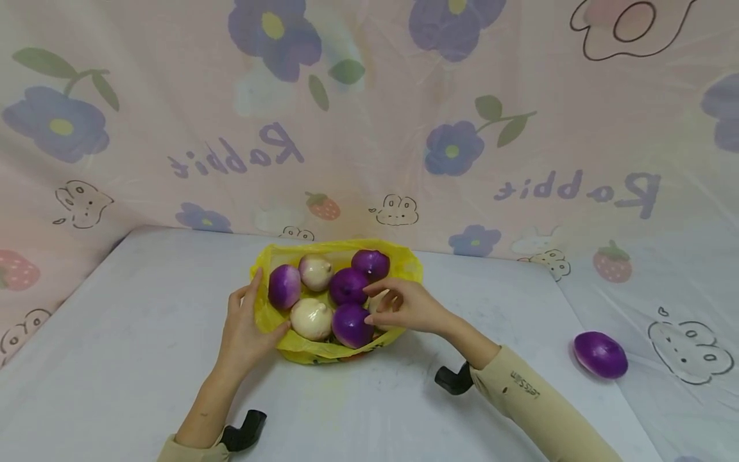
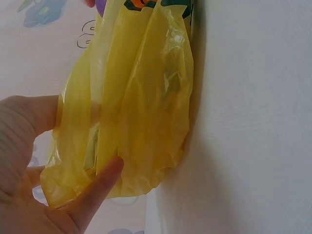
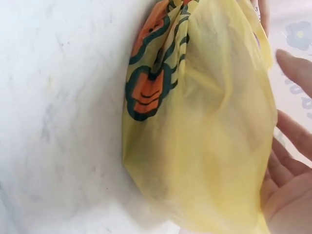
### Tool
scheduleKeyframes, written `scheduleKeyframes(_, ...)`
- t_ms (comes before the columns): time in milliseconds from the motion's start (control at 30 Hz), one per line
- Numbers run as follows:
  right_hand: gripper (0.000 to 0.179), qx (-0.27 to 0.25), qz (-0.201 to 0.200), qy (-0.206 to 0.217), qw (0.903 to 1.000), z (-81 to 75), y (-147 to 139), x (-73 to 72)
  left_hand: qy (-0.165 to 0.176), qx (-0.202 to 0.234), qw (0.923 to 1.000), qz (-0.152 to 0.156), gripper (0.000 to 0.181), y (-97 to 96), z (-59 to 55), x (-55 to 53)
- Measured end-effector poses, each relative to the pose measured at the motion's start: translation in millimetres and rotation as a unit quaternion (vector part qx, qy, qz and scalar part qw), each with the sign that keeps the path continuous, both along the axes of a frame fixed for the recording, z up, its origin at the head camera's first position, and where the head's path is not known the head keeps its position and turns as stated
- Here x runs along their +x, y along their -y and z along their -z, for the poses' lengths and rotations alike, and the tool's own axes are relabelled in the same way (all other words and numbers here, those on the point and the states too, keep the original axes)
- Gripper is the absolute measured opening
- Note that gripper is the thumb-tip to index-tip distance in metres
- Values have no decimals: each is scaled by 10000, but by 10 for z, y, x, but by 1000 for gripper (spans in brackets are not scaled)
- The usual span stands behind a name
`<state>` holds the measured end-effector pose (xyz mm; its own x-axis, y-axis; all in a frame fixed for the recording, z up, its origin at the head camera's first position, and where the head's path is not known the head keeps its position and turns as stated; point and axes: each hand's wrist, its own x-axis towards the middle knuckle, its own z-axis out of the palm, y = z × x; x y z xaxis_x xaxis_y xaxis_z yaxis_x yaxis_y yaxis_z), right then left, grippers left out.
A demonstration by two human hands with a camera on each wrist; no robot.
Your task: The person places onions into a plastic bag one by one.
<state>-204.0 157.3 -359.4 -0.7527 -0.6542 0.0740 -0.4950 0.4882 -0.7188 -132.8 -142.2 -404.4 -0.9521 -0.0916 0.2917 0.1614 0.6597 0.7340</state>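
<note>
A yellow plastic bag [image 1: 267,321] stands with its mouth spread wide and several glossy onions inside. Among them are a purple onion [image 1: 348,286], a white onion [image 1: 312,319] and a purple-and-white onion [image 1: 284,287]. My left hand [image 1: 245,324] holds the bag's left side, its thumb inside the rim and fingers outside. Over the bag's right part hovers my right hand [image 1: 407,305], with thumb and forefinger apart and the other fingers loosely bent. A pale onion [image 1: 378,305] shows partly beneath it. In the right wrist view, the bag's printed wall [image 3: 214,146] hides the contents.
Another purple onion [image 1: 600,355] lies at the table's right edge, away from the bag. A patterned cloth [image 1: 369,128] hangs behind the white table [image 1: 144,359]. Black fittings [image 1: 245,431] stick out near both sleeves.
</note>
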Motion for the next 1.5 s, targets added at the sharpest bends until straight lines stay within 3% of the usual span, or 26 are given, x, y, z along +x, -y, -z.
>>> scheduleKeyframes(200, 47, -597, 237, 231, 9977, -30, -39, 18, 125, -1, 9999, -28, 99, -6, -6, -11)
scheduleKeyframes(567, 44, -1103, 543, 509, 9911, -48, -123, 20, 180, 24, 9998, -34, 100, -16, -15, -6)
scheduleKeyframes(767, 40, -1307, 718, 442, 9878, -80, -178, 41, 100, 5, 9999, -13, 99, -17, -22, -2)
scheduleKeyframes(1133, 34, -1524, 1440, 42, 9778, -102, -441, 58, -6, 4, 10000, -5, 98, -19, -12, -2)
scheduleKeyframes(1500, 32, -1279, 2077, -119, 9697, -47, -748, 59, 107, 62, 9999, -22, 96, -18, -27, -22)
